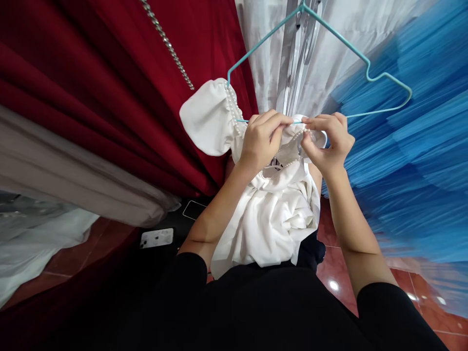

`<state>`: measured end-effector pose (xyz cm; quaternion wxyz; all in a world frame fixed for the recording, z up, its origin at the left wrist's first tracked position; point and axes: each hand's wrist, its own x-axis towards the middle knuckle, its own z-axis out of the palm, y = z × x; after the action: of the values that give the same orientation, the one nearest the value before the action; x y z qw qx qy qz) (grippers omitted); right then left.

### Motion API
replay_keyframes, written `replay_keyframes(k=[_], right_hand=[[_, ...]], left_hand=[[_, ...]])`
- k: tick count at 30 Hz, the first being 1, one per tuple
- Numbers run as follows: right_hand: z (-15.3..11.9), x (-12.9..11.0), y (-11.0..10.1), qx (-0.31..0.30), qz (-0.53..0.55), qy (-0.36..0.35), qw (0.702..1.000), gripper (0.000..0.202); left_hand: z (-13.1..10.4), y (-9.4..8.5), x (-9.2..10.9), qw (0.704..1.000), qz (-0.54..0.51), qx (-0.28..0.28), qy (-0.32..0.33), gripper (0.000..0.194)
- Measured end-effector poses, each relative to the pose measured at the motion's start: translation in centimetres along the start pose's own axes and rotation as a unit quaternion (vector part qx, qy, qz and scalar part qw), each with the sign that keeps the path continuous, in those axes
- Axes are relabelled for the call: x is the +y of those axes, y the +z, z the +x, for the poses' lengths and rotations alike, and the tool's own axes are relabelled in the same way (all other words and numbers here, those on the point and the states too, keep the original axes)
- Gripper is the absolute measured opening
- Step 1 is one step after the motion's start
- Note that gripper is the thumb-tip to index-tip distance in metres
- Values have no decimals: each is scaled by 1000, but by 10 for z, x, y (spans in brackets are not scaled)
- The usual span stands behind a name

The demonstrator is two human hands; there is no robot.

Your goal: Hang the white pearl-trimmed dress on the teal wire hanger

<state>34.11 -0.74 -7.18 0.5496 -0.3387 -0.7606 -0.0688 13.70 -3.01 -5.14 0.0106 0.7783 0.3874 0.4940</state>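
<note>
Pinching grips of the left hand [260,138] and right hand [332,141] close on the lower bar of a turquoise hanger [338,36], apparently to steady it against the pearl-trimmed white garment [270,219] bunched over the lap [310,251].

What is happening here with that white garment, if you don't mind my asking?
A person is working a white fabric garment with pearl-like bead trim on a thin turquoise hanger. The left hand pinches the beaded edge by the hanger's bottom bar, and the right hand grips cloth and bar beside it. One puffed white sleeve already sits over one end of the hanger; the other end is bare.
</note>
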Motion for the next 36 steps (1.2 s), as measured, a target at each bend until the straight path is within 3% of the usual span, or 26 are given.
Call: replay_keyframes(k=[3, 7, 10, 13, 16, 18, 22, 27, 33, 36], right_hand=[[-2, -4, -9, -7, -21, -45, 999, 11], [-15, -2, -33, 112, -92, -77, 986, 9], [-23, 13, -56, 164, -131, 34, 977, 6], [-14, 36, -80, 199, -104, 166, 960, 9], [12, 59, -102, 286, -101, 196, 932, 22], [34, 68, -114, 309, -135, 187, 923, 30], [68, 58, -123, 273, -128, 115, 946, 24], [90, 24, -101, 221, -94, 67, 968, 34], [99, 7, -70, 159, -35, 75, 984, 35], [92, -22, -65, 108, 48, 62, 991, 19]], left_hand=[[-1, -4, 3, 1000, -8, 11, -15, 28], [3, -10, 0, 1000, -20, 18, -9, 27], [3, -12, -4, 999, -29, 18, -10, 26], [1, -13, -5, 999, -46, 15, -18, 26], [2, -13, -4, 998, -66, 12, -11, 28], [3, -14, -4, 997, -76, 11, -6, 29], [3, -14, -2, 997, -80, 17, 2, 30], [0, -15, 3, 999, -41, 15, -5, 33], [0, -11, 3, 999, -32, 0, -18, 33], [-1, -8, 2, 999, -33, -3, -27, 32]])
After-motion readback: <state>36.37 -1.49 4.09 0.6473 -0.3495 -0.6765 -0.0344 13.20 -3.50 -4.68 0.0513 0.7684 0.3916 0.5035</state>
